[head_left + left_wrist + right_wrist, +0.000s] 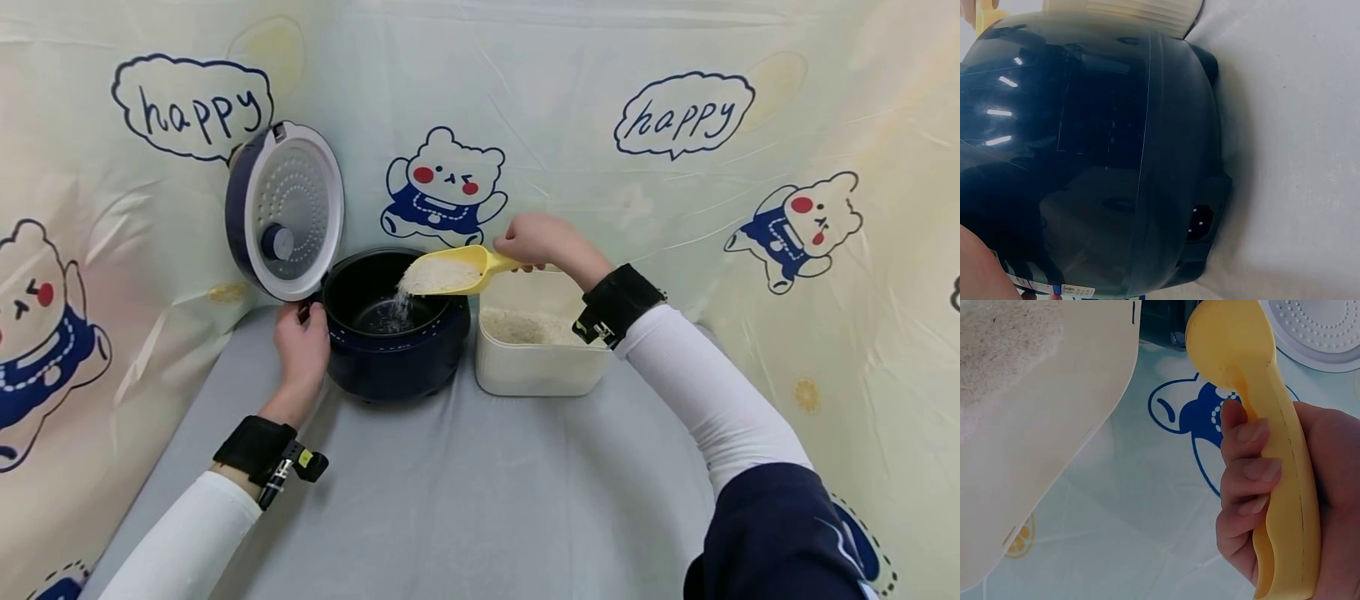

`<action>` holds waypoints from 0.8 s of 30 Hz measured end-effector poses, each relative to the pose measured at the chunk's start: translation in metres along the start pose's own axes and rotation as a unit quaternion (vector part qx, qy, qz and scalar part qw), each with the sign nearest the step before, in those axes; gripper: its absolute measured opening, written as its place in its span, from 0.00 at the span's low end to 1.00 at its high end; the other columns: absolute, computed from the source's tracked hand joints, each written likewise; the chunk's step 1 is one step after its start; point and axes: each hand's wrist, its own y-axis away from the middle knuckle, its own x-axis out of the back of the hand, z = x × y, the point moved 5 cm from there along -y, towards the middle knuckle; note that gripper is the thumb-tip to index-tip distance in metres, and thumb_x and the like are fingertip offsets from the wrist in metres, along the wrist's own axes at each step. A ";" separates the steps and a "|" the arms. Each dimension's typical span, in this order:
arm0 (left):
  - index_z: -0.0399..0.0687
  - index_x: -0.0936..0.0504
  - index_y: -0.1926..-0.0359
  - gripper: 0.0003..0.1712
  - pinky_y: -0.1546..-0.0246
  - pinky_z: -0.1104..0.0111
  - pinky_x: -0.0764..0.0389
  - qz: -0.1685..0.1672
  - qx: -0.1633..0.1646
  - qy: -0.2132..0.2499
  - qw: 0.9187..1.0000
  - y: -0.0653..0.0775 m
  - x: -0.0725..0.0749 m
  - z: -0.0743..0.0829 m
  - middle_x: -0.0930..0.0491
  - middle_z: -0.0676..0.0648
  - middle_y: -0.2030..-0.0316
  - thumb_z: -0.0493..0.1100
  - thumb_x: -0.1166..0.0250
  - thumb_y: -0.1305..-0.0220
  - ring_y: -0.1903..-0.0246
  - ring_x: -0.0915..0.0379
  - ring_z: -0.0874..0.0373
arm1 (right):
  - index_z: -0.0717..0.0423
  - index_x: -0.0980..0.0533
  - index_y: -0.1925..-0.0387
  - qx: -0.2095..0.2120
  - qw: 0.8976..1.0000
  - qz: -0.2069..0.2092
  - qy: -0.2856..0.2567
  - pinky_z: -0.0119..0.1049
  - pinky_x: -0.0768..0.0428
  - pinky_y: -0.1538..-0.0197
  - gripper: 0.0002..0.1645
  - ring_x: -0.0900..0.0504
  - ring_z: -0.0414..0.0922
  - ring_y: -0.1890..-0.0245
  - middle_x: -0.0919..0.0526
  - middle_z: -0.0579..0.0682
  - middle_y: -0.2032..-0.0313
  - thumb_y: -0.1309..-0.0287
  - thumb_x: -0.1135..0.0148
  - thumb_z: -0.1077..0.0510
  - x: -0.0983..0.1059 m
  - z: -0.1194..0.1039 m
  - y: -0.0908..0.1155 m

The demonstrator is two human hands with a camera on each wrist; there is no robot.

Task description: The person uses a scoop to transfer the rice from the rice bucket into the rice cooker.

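Observation:
My right hand (543, 242) grips the handle of a yellow scoop (1285, 506), its fingers curled round it. The scoop is heaped with white rice (442, 273) and tilts over the dark blue rice cooker (397, 367). Grains fall from its lip into the black inner pot. At the cooker's left side, by the hinge, my left hand (302, 342) holds the edge, thumb up; in the left wrist view its fingertips show at the cooker's back. The cooker's lid (296, 212) stands raised, its perforated inner face towards the right.
Right beside the cooker stands a cream bin (540, 371) with rice in it. A grey cloth (480, 500) covers the table. Close behind hangs a printed curtain (562, 108). The cooker's power socket (1200, 223) has no cord in it.

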 end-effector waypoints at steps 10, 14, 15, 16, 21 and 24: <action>0.36 0.28 0.30 0.25 0.32 0.51 0.29 -0.005 0.008 0.001 1.000 0.000 0.001 -0.001 0.32 0.36 0.31 0.44 0.50 0.19 0.31 0.34 0.43 | 0.56 0.15 0.68 0.009 1.000 0.005 0.014 0.36 0.30 0.70 0.25 0.24 0.49 0.75 0.21 0.49 0.77 0.26 0.50 0.46 0.003 -0.018 0.000; 0.36 0.28 0.30 0.25 0.33 0.52 0.29 -0.006 0.007 0.003 1.000 0.000 0.001 -0.002 0.32 0.36 0.31 0.44 0.50 0.19 0.31 0.34 0.43 | 0.56 0.16 0.69 0.010 1.000 0.005 0.023 0.36 0.30 0.69 0.26 0.25 0.47 0.76 0.21 0.50 0.77 0.24 0.50 0.45 0.005 -0.025 0.001; 0.36 0.28 0.29 0.25 0.33 0.52 0.29 -0.007 0.007 0.005 1.000 0.000 0.001 -0.003 0.32 0.36 0.31 0.44 0.50 0.19 0.31 0.34 0.43 | 0.55 0.17 0.70 0.010 1.000 0.005 0.028 0.36 0.30 0.69 0.26 0.25 0.47 0.76 0.21 0.50 0.77 0.24 0.50 0.45 0.005 -0.027 0.002; 0.36 0.29 0.29 0.25 0.33 0.52 0.29 -0.007 0.007 0.006 1.000 0.000 0.001 -0.003 0.32 0.36 0.31 0.44 0.50 0.19 0.31 0.34 0.43 | 0.55 0.18 0.71 0.009 0.999 0.007 0.032 0.36 0.30 0.69 0.26 0.25 0.47 0.76 0.21 0.50 0.77 0.23 0.50 0.44 0.006 -0.028 0.002; 0.35 0.27 0.31 0.24 0.33 0.52 0.29 -0.002 0.003 0.007 1.000 0.000 0.000 -0.001 0.31 0.36 0.32 0.43 0.50 0.19 0.31 0.33 0.43 | 0.53 0.21 0.75 0.011 0.998 0.025 0.058 0.35 0.30 0.70 0.27 0.24 0.47 0.76 0.21 0.49 0.77 0.23 0.50 0.43 0.007 -0.032 0.002; 0.33 0.26 0.34 0.23 0.33 0.52 0.29 0.004 -0.001 0.005 1.000 0.000 0.000 -0.001 0.30 0.35 0.33 0.42 0.49 0.20 0.32 0.32 0.42 | 0.52 0.22 0.76 0.016 0.997 0.035 0.068 0.36 0.28 0.69 0.27 0.23 0.47 0.75 0.20 0.49 0.78 0.24 0.49 0.42 0.006 -0.033 0.001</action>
